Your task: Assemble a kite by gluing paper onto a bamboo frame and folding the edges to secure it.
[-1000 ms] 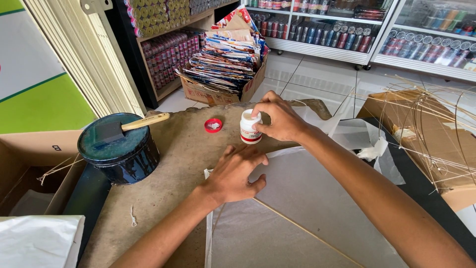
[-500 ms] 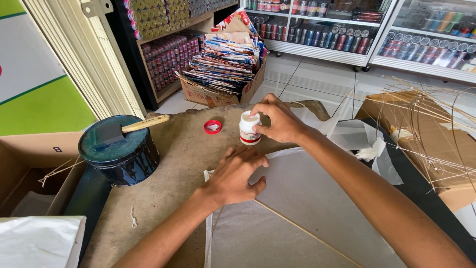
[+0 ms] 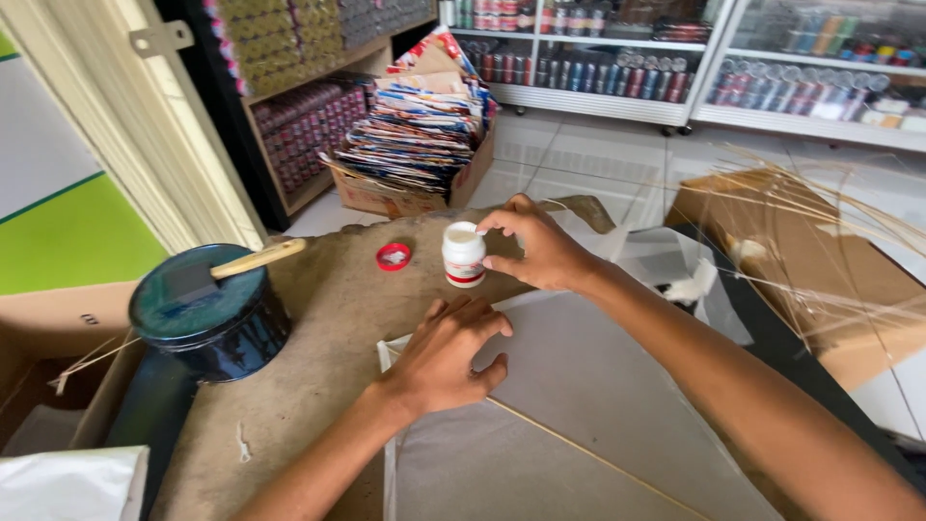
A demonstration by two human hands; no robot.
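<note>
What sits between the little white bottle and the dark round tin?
In the head view, a small red cap lies on the brown mat between the white bottle, held by the right hand, and the tin.

Soft, even daylight fills the scene, brightest on the tiled floor (image 3: 617, 164) at the top. Shadows stay faint. The shelves (image 3: 675, 58) and picture edges bend and blur slightly; the centre is sharp.
</note>
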